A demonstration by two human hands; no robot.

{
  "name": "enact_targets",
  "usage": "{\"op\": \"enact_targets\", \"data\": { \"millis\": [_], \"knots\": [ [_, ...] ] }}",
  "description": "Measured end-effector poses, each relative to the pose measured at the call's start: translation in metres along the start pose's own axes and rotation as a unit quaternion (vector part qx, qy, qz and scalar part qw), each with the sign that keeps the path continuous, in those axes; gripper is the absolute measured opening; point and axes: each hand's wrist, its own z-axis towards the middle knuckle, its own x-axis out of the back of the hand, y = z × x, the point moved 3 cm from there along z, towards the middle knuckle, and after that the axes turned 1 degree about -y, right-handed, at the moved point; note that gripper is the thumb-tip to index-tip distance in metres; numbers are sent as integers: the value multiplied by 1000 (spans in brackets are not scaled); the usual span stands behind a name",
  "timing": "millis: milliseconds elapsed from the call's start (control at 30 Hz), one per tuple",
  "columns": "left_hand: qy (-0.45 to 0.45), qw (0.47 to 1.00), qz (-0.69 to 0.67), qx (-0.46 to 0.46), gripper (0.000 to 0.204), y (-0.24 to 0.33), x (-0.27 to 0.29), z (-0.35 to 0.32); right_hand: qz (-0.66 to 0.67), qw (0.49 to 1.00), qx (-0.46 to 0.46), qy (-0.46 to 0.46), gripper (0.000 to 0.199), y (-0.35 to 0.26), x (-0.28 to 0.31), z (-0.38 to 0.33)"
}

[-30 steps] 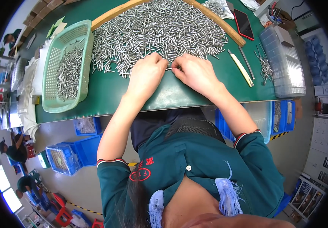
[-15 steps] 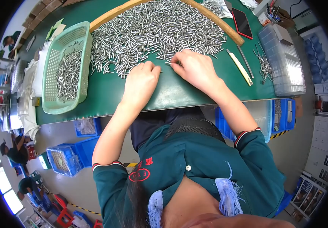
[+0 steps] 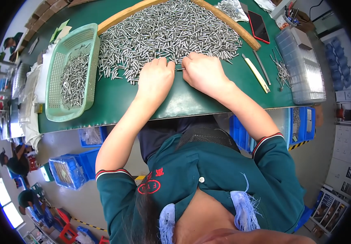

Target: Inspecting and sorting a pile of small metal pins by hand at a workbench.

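Where the dark green desk [image 3: 114, 103] ends nearest the body, two bare forearms reaching up from teal sleeves. Left hand [image 3: 156, 78] palm down, fingers curled at the near edge of the big heap of small silver metal pins [image 3: 167, 32]; right hand [image 3: 202, 72] just beside it, fingertips pinching one thin pin [image 3: 179, 69] that bridges the gap between both hands. Whether the left fingers also grip that pin, cannot tell. To the left, pale green perforated plastic basket [image 3: 86, 49] with more pins inside. To the right, cream-handled flat tool [image 3: 256, 73], loose pins near a clear ribbed plastic box [image 3: 301, 61]. Farther off, curved wooden strip [image 3: 232, 25] fencing the heap, black phone with red edge [image 3: 259, 27] beyond.
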Motion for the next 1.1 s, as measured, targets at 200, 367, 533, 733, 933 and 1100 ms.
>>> {"op": "enact_targets", "data": {
  "millis": [200, 367, 533, 733, 933, 1100],
  "knots": [
    [37, 999, 19, -9, 5, -2, -3, -8, -28, 999, 41, 3, 7, -4, 0, 3],
    [46, 999, -1, 7, 6, -6, -2, -10, 18, 999, 20, -20, 7, -2, 1, 3],
    [67, 822, -490, 284, 13, -14, 9, -24, 280, 949, -122, -81, 19, 1, 22, -2],
    [100, 521, -783, 326, 17, 6, 8, -33, 683, 695, -211, -77, 18, -12, 1, -18],
    [83, 507, -794, 325, 20, 10, 9, -37, 687, 691, -214, -73, 17, -15, 1, -20],
    [89, 485, -807, 325, 17, 12, 12, -39, 679, 704, -201, -53, 17, -18, 5, -22]
  ]
}}
